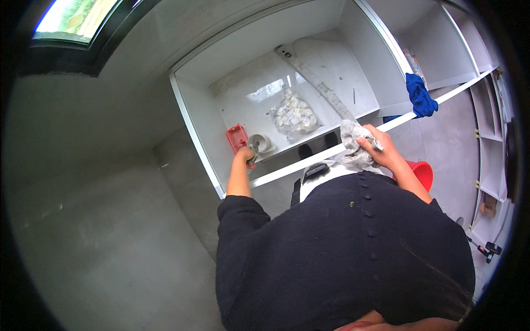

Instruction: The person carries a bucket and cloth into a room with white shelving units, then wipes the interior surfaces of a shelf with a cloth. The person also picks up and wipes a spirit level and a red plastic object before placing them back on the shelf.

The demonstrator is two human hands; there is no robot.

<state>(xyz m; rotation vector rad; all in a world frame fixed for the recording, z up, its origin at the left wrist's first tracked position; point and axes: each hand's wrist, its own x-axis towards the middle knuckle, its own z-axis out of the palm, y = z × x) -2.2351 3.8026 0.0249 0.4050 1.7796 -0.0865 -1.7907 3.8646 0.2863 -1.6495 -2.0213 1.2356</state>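
My right hand [381,148] is closed on a crumpled grey-white cloth [355,140] at the front rail of a white cabinet frame [299,164]. Inside the cabinet, my left hand [245,154] grips a small object that looks metallic, its kind unclear. Just beyond that hand lies a red plastic tray [237,137], with a white roll [259,142] to its right. A clear plastic bag of small white pieces [295,113] rests on the dusty cabinet panel. Behind it a long straight metal bar, perhaps a level [316,82], lies diagonally.
A blue cloth [420,97] hangs over the rail at the right. A red bucket [421,176] stands beside my right forearm. More white shelving [490,165] lines the far right. A grey wall [103,124] and a dark-framed window [78,25] are at the left.
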